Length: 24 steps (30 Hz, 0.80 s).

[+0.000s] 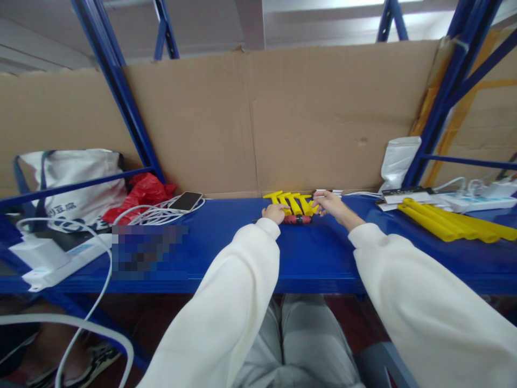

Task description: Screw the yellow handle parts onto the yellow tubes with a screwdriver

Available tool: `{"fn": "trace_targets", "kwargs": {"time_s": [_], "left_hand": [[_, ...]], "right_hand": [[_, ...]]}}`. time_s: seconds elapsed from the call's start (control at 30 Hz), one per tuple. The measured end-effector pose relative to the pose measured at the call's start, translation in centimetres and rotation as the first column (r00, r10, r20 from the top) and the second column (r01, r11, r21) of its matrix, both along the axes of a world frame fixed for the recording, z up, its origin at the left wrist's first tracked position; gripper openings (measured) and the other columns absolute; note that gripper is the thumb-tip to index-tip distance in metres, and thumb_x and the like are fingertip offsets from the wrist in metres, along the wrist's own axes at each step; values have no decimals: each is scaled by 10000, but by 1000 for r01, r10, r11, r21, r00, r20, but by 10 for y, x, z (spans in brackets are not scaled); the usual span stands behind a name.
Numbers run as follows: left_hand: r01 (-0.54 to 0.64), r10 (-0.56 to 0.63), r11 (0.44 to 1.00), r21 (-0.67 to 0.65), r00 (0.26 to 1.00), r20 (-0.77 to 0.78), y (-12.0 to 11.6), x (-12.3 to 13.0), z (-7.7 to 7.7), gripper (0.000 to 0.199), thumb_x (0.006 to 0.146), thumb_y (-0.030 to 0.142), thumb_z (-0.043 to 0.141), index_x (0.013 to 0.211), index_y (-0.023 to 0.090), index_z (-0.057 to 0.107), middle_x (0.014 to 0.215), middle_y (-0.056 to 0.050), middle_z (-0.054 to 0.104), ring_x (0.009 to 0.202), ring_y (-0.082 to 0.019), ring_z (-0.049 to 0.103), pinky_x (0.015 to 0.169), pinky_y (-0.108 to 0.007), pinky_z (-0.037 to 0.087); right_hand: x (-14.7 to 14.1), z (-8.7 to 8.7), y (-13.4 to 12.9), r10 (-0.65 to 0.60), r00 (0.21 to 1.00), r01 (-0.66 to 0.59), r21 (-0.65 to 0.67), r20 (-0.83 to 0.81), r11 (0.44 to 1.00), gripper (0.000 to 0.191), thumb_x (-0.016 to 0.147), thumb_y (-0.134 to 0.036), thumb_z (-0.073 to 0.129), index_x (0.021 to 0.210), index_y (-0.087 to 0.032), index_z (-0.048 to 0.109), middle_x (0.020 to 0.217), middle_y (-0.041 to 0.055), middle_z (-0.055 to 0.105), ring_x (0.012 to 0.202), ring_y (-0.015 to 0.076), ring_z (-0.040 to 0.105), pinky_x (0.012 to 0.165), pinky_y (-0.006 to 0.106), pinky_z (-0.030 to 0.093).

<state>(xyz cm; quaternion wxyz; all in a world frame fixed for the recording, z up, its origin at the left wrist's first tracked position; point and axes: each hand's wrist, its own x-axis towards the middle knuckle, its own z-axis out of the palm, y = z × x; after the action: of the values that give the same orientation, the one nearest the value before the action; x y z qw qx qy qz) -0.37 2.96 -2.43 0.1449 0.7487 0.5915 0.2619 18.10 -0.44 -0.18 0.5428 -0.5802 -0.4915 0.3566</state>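
Note:
Several yellow T-shaped plastic pieces (295, 205) lie side by side at the back of the blue table. Just in front of them rests a red and black tool (298, 220), perhaps a screwdriver, lying sideways. My left hand (274, 213) is over the tool's left part, beside the leftmost yellow pieces. Its fingers are curled, and what is in them is hidden. At the right end of the row, my right hand (328, 203) has its fingertips closed on the last yellow piece, partly covering it.
Yellow tubes (456, 221) lie at the right, by a power strip (472, 202) and a white pouch (398, 161). On the left are a phone (186, 201), white cables, a red plastic bag (145, 194), a cloth bag (81, 178) and a charger (40, 253). Cardboard (307, 118) stands behind.

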Motion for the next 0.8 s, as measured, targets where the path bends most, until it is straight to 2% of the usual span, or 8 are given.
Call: {"fn": "trace_targets", "kwargs": {"time_s": [0.17,0.27,0.4,0.53,0.8], "left_hand": [[-25,25,1000,-1,1000,7,-3,-2,3,504,851,61,485,1114,328,821,1387,14,699,1385,-234,577,1201,-419,363],[-27,27,1000,2,1000,3,-4,-1,4,506,857,65,479,1154,308,810,1392,-6,693,1384,-242,578,1198,-427,368],[-55,55,998,-4,997,-53,-2,-1,4,527,881,94,471,1264,316,757,1418,9,677,1379,-205,581,1192,-379,372],[-78,77,997,-8,994,-82,-2,-2,5,506,881,115,478,1227,345,769,1405,48,687,1374,-180,581,1171,-327,381],[-67,63,997,-32,993,-96,-9,-2,11,520,883,99,473,1240,331,772,1438,28,663,1411,-206,548,1170,-358,388]], "right_hand": [[-1,1,-2,5,1000,-5,-5,16,1000,156,944,-17,528,984,-167,539,564,-68,604,383,87,538,370,171,396],[-2,2,-2,8,1000,-8,-13,22,1000,165,954,-9,512,973,-173,521,561,-75,597,377,79,532,366,166,392],[-2,2,-3,25,999,-24,-19,47,1000,157,966,-14,502,990,-169,517,583,-71,601,384,71,533,368,161,396],[0,1,-3,33,997,-32,-23,75,999,145,969,-41,516,1056,-155,537,624,-54,620,403,66,538,385,161,407],[2,-1,0,56,994,-55,-14,97,998,117,974,-71,523,1043,-165,532,640,-43,632,419,68,546,390,156,414]]}}
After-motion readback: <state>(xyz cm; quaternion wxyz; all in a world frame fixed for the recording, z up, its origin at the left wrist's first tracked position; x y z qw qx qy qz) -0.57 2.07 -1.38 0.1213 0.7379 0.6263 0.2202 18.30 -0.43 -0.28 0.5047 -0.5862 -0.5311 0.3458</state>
